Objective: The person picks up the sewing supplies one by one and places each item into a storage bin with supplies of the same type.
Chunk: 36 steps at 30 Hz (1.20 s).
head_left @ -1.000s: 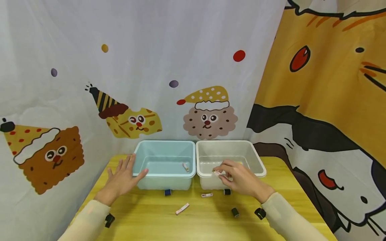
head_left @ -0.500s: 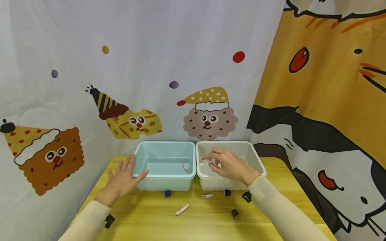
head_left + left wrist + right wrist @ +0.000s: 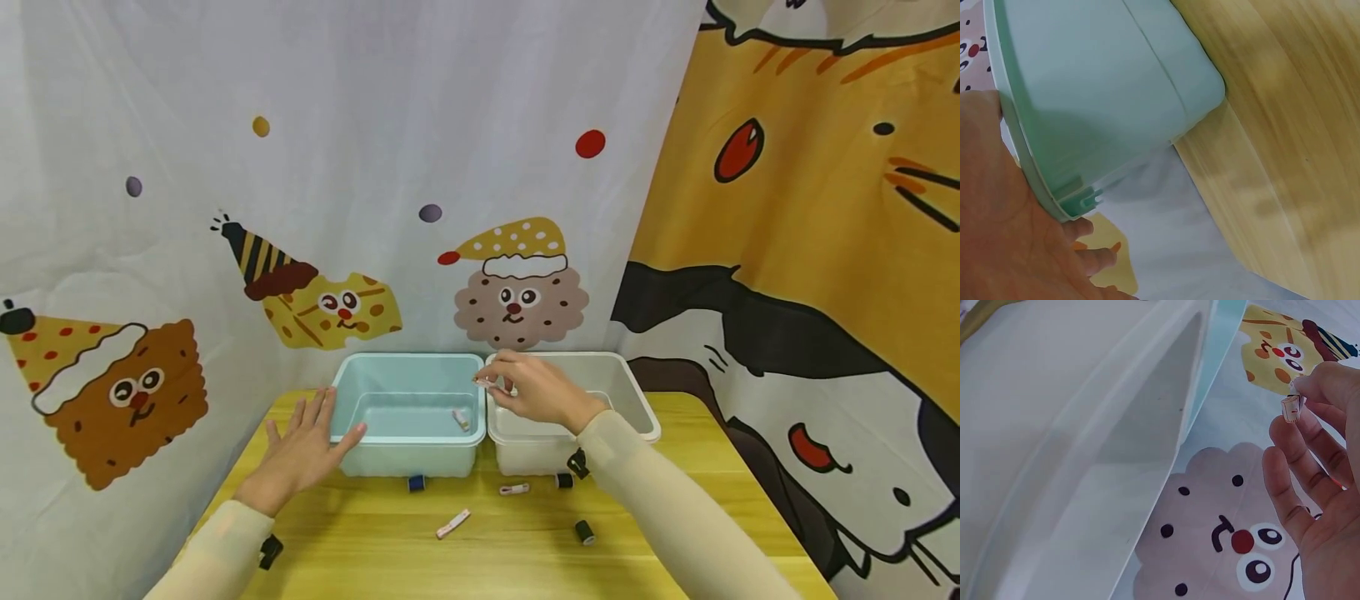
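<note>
My right hand (image 3: 538, 388) pinches a small folded tape measure (image 3: 484, 382), white with pink marks, between thumb and fingers. It is held above the meeting rims of the light blue bin (image 3: 409, 457) and the white bin (image 3: 525, 458). In the right wrist view the tape measure (image 3: 1291, 409) shows at the fingertips. My left hand (image 3: 300, 450) rests with spread, straight fingers at the blue bin's left rim; the left wrist view shows the hand (image 3: 1010, 206) against that rim. Another folded tape measure (image 3: 461, 420) lies inside the blue bin.
On the yellow wooden table (image 3: 360, 558), in front of the bins, lie two folded tape measures, one left (image 3: 453, 524) and one nearer the bins (image 3: 514, 489). A blue thread spool (image 3: 416, 482), a black spool (image 3: 564, 480) and a dark green spool (image 3: 585, 532) lie there too. A printed curtain (image 3: 360, 167) hangs behind.
My right hand has carried the tape measure left and upward, from the white bin's front edge to above the rims between the bins. My left hand has stayed at the blue bin.
</note>
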Each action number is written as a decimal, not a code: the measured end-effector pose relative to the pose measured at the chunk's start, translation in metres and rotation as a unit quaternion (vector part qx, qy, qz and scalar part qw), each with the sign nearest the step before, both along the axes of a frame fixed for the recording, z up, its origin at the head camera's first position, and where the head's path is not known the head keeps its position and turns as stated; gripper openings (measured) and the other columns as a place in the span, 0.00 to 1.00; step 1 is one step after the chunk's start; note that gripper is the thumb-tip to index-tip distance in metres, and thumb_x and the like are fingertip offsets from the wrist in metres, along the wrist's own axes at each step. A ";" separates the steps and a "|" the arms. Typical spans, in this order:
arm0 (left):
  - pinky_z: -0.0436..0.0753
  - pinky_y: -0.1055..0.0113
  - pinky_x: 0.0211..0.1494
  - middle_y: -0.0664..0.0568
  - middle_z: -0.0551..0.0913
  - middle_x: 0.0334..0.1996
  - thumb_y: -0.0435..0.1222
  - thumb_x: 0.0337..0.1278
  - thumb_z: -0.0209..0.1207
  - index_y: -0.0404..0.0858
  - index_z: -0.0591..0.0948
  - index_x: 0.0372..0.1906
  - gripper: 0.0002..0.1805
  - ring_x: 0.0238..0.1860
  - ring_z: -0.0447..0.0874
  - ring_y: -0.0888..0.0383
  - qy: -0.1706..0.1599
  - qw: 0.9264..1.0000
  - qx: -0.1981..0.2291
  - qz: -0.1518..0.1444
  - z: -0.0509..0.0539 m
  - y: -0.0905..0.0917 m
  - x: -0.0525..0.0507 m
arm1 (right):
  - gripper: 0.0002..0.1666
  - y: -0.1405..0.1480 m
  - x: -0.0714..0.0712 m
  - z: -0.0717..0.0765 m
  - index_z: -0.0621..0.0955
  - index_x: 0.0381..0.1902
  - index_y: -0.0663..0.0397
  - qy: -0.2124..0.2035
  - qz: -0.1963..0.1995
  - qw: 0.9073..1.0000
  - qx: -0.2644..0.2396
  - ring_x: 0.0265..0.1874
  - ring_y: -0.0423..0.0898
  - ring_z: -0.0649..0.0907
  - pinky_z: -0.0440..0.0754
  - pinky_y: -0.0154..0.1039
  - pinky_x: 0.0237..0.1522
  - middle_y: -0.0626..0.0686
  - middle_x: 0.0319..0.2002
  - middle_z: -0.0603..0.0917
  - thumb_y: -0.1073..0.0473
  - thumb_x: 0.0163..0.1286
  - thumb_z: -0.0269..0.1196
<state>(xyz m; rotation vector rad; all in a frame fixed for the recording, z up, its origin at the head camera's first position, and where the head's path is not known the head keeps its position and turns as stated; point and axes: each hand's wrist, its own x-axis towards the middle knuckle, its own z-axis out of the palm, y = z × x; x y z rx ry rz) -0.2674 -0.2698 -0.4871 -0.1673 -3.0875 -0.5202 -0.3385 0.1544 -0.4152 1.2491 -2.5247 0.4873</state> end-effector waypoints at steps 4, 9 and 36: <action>0.39 0.03 0.81 0.31 0.45 0.97 0.78 0.85 0.45 0.33 0.46 0.98 0.64 0.95 0.43 0.19 -0.007 1.000 -0.009 -0.002 0.001 -0.001 -0.002 | 0.15 -0.014 -0.008 0.001 0.94 0.66 0.43 -0.006 -0.003 1.000 0.004 0.38 0.38 0.90 0.86 0.30 0.39 0.45 0.51 0.92 0.57 0.87 0.72; 0.38 0.03 0.81 0.31 0.43 0.97 0.80 0.83 0.43 0.34 0.44 0.98 0.66 0.95 0.41 0.19 -0.017 1.000 -0.008 -0.007 0.002 -0.001 -0.003 | 0.17 -0.030 -0.015 0.002 0.93 0.67 0.44 -0.020 0.000 1.000 0.011 0.39 0.39 0.91 0.89 0.31 0.42 0.47 0.52 0.92 0.58 0.86 0.71; 0.37 0.03 0.82 0.30 0.42 0.97 0.80 0.83 0.43 0.32 0.43 0.97 0.67 0.95 0.41 0.19 -0.018 1.000 -0.006 -0.015 0.000 -0.004 -0.005 | 0.16 -0.078 -0.056 -0.001 0.94 0.66 0.46 -0.069 -0.033 0.997 0.024 0.41 0.41 0.92 0.91 0.35 0.41 0.49 0.52 0.93 0.58 0.87 0.70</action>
